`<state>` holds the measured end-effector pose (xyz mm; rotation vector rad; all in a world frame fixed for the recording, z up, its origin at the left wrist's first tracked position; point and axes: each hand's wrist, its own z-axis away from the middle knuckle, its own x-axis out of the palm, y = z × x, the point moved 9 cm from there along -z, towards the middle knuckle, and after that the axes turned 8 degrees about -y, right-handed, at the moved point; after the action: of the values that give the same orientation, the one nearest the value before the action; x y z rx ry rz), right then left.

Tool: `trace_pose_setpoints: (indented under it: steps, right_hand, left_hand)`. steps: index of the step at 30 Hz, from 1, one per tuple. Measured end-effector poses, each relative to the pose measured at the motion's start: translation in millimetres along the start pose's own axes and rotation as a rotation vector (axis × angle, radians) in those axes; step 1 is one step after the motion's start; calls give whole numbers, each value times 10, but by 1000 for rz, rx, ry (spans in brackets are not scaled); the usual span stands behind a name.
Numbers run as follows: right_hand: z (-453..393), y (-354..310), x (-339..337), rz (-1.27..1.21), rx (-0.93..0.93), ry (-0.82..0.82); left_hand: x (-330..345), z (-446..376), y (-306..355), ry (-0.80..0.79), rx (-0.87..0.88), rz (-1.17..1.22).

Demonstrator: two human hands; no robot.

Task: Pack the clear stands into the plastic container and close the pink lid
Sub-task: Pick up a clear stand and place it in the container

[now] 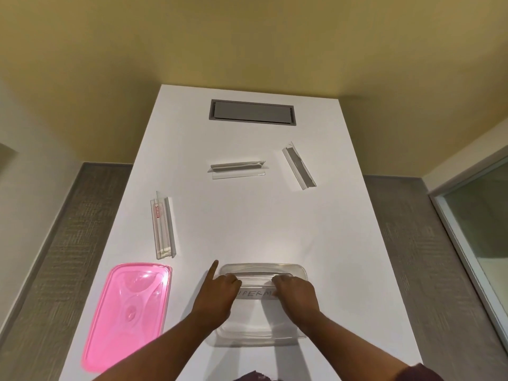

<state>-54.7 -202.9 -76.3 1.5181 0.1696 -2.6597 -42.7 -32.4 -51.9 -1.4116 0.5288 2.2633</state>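
Observation:
A clear plastic container (298,270) sits near the table's front edge. Over it, my left hand (217,294) and my right hand (295,295) together hold a clear stand (254,285) with a handwritten paper label, one hand at each end; my left index finger sticks out straight. Three more clear stands lie on the table: one with a red label (162,226) at the left, one (237,169) in the middle farther back, and one (299,166) angled at the right. The pink lid (127,314) lies flat to the left of the container.
The white table (247,221) has a grey cable hatch (252,111) set in its far end. Grey carpet lies on both sides of the table, and a glass partition (478,229) stands at the right.

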Motion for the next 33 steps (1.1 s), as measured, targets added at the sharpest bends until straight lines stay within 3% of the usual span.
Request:
trace_pose_setpoints:
  steps: [7,11,16,21,27,33]
  right_hand:
    - [76,-54,-58,75,50,81]
    - [159,-75,-164,81,42,209]
    - [248,-78,-476,-133,10,320]
    - [154,143,-1004,-333,-43,504]
    - [-502,765,-1415,-407,95,455]
    - [-1240,1502,-1449,-787,305,331]
  left_hand:
    - [6,9,-15,14,24,42]
    - [-100,66,-13,67,62,85]
    - [-398,69,-23,260,76,120]
    - [-725,-149,-305,351,-105,212]
    - [-820,-593,-791,373,-244,427]
    - [-427,-1170,-1191,163,-264,513]
